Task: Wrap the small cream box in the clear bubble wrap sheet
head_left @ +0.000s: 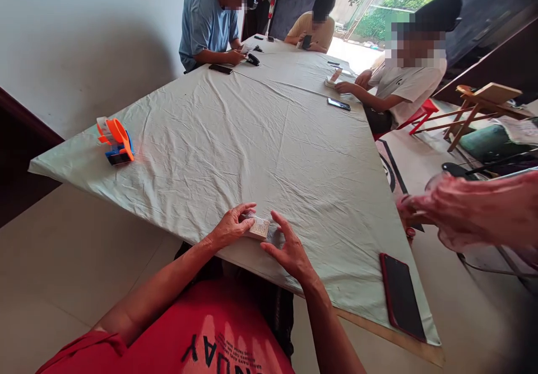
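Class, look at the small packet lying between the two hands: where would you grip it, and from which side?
Probably across its short ends, coming from above. The small packet lies flat on the cloth-covered table, and the left hand and right hand already flank those ends, fingertips touching it.

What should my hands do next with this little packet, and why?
Probably lift the packet slightly off the cloth. Left hand and right hand pinch its two ends while it lies flat near the table edge, so the fingers can hardly get under it.
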